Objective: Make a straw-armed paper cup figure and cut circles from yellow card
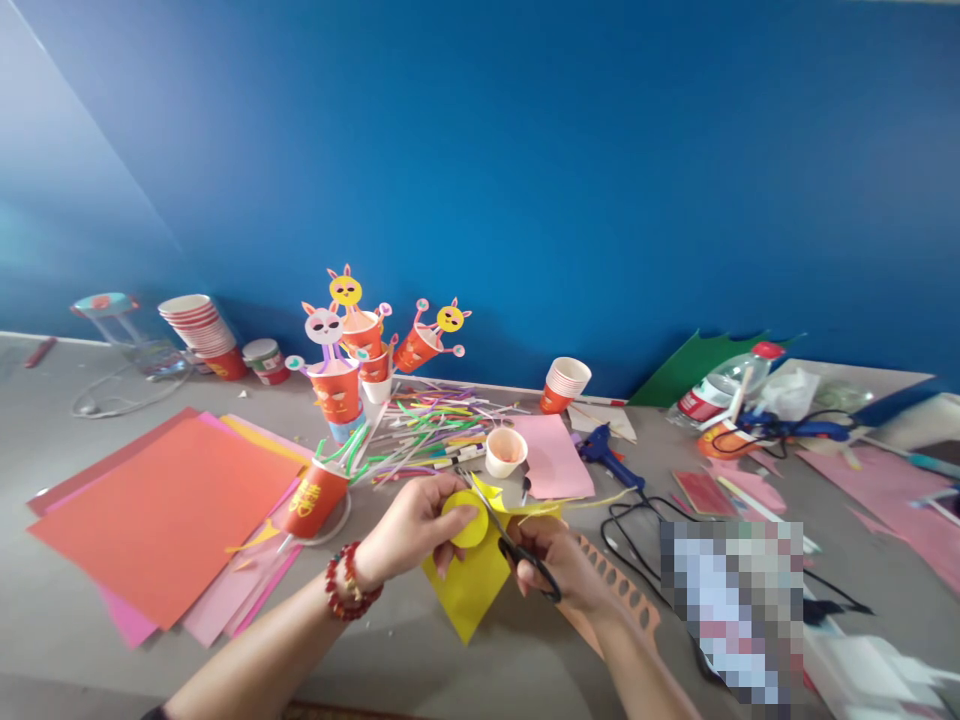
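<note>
Between thumb and fingers, my left hand (421, 522) pinches a yellow paper circle (463, 519); red bead bracelets circle that wrist. My right hand (556, 560) grips black-handled scissors (525, 562), their blades reaching up along the right edge of the circle. A larger piece of yellow paper (466, 590) hangs below both hands, and a narrow yellow strip (540, 508) curls off behind the blades. Whether the circle is fully separate from the paper I cannot tell. Just beyond the hands stands a white paper cup (506, 455) with small scraps inside.
Coloured paper sheets (172, 510) lie at left beside a tipped red cup (315, 500). Decorated cup figures (334, 385) and pipe cleaners (427, 425) occupy the back. To the right are a blue glue gun (611, 460), its black cord, a stencil strip (615, 590) and a bottle (720, 385).
</note>
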Available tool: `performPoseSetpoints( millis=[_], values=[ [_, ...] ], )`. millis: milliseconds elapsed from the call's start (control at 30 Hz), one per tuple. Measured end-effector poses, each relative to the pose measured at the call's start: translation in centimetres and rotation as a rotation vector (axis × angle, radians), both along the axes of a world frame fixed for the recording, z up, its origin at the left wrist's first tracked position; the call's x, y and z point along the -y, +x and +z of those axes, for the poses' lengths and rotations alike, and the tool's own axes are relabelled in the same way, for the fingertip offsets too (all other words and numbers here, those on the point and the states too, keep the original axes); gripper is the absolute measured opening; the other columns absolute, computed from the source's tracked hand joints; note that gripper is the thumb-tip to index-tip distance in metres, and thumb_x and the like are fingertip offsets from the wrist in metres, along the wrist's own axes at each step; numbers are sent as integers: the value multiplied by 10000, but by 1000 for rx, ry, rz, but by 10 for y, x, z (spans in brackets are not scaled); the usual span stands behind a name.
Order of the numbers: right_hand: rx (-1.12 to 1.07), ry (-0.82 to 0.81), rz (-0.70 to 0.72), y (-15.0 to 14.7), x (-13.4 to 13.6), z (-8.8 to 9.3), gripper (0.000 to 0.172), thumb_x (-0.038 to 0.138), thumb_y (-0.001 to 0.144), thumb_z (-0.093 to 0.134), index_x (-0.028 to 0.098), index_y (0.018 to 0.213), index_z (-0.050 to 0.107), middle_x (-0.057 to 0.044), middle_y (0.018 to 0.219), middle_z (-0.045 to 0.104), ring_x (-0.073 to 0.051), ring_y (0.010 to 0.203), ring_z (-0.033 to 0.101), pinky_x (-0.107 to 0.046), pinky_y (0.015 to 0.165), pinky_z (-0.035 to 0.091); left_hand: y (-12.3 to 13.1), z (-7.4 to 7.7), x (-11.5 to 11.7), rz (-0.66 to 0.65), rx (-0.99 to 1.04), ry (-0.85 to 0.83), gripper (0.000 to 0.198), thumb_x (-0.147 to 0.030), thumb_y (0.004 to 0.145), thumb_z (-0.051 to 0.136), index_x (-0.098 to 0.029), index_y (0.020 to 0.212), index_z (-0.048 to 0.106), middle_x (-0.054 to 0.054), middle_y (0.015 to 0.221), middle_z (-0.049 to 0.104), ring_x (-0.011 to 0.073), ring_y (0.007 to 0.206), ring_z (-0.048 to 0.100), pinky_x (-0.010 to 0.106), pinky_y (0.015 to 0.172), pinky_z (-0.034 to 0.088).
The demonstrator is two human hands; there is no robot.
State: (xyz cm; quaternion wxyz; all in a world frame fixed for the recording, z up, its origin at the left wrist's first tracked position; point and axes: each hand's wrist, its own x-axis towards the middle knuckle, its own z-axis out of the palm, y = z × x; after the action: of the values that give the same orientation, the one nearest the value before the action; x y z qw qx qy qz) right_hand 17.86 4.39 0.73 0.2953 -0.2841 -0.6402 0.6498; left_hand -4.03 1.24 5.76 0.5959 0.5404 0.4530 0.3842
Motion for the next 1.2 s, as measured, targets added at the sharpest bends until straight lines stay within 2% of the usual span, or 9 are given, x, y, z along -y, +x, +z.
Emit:
performPoseSetpoints(
  millis=[333,633,900,1067,1200],
  values=[
    [22,52,14,0,0,5,619,787,659,663,198,624,477,41,503,471,-94,422,426,-215,417,271,0,0,0,-7,23,-8,291,-438,871,623,-150,855,581,-4,575,664,69,327,540,127,330,372],
    [62,71,-1,1,1,-3,624,799,678,631,208,611,441,45,513,457,-89,428,394,-217,422,270,0,4,0,-9,30,-14,314,-460,860,625,-150,840,577,-11,570,653,73,329,540,135,327,369],
    [102,138,3,1,1,4,623,791,729,584,214,560,420,38,481,425,-98,439,366,-230,422,248,-3,2,-1,-24,4,-10,325,-467,864,619,-145,845,577,7,585,668,64,324,530,131,330,361],
    [98,152,-19,1,0,0,605,767,734,597,222,559,400,51,471,391,-97,431,357,-223,405,246,-3,3,-1,-22,12,-5,324,-461,857,632,-140,862,591,2,578,663,63,314,522,132,327,359],
    [82,138,-32,0,1,-5,594,767,719,619,216,597,434,49,498,440,-97,434,397,-220,413,286,-2,1,-1,8,15,-9,347,-477,851,636,-134,893,610,-1,567,654,67,317,520,137,328,353]
  ],
)
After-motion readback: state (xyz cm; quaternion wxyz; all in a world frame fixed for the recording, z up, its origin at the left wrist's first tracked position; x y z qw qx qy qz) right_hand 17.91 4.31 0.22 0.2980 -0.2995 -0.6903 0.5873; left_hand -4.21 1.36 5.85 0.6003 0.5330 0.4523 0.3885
